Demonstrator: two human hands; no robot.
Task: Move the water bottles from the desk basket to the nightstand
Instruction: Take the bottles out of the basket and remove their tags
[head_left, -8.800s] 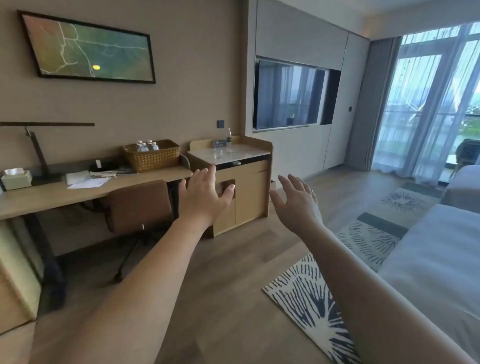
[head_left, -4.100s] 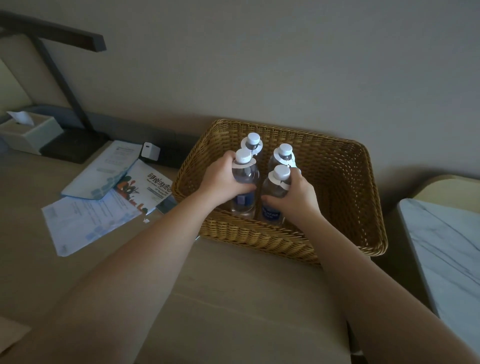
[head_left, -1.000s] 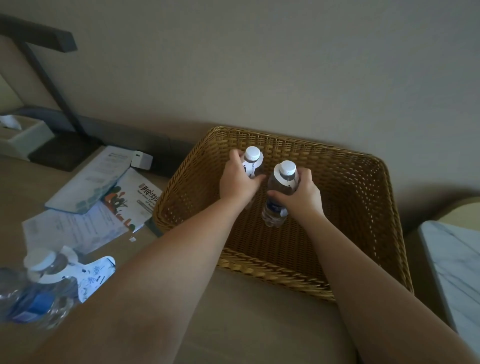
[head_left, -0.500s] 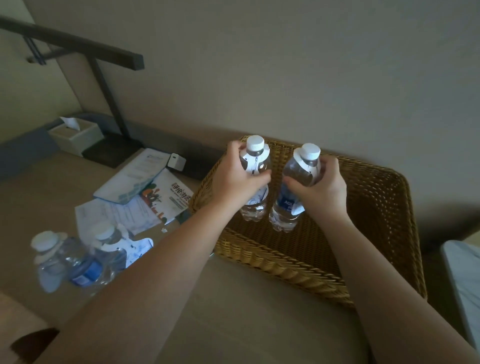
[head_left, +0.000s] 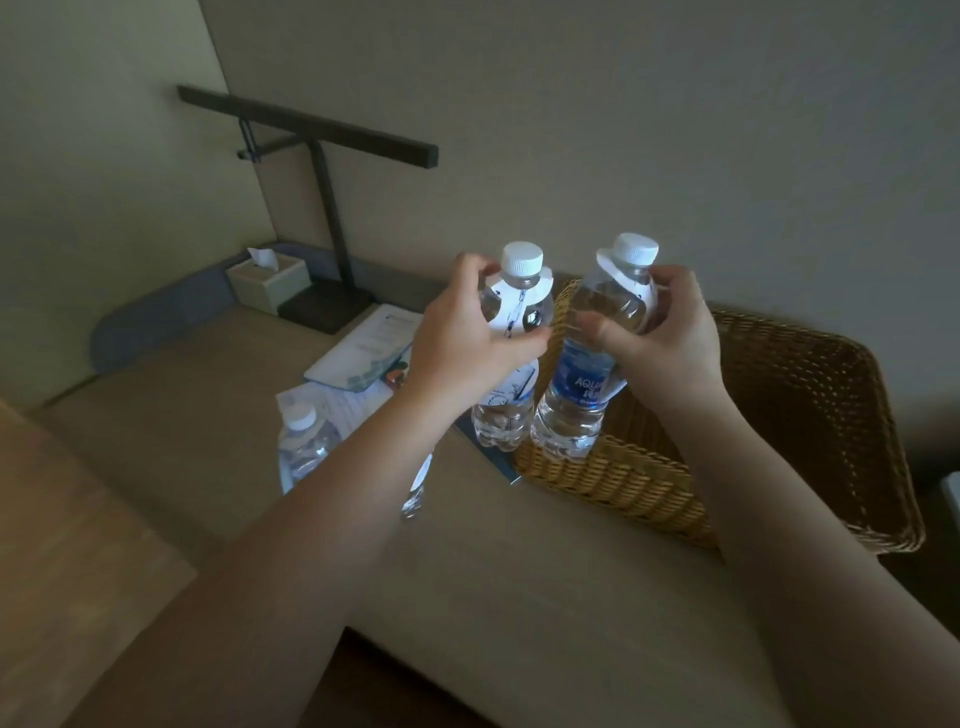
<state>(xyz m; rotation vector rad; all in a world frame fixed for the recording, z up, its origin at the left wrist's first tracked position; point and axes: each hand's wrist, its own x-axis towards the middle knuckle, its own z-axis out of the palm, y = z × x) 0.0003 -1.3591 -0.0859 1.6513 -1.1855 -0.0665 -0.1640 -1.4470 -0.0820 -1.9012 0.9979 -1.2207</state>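
My left hand (head_left: 462, 340) grips a clear water bottle (head_left: 506, 415) with a white cap and a paper neck tag. My right hand (head_left: 662, 338) grips a second water bottle (head_left: 579, 400) with a blue label. Both bottles are upright and lifted above the left front corner of the wicker basket (head_left: 779, 415), which looks empty. Another water bottle (head_left: 304, 449) stands on the desk (head_left: 519, 566) to the left, partly behind my left forearm. Part of a further bottle (head_left: 415, 491) shows below that forearm.
Papers and a booklet (head_left: 363, 345) lie on the desk behind the bottles. A dark desk lamp (head_left: 322, 182) and a tissue box (head_left: 267, 278) stand at the back left against the wall. A marble-topped cabinet edge (head_left: 953, 499) shows at far right.
Both hands have lifted their bottles up out of the basket and carried them left, over its left front corner. The view has swung right and up, so the desk bottles sit nearer the centre.
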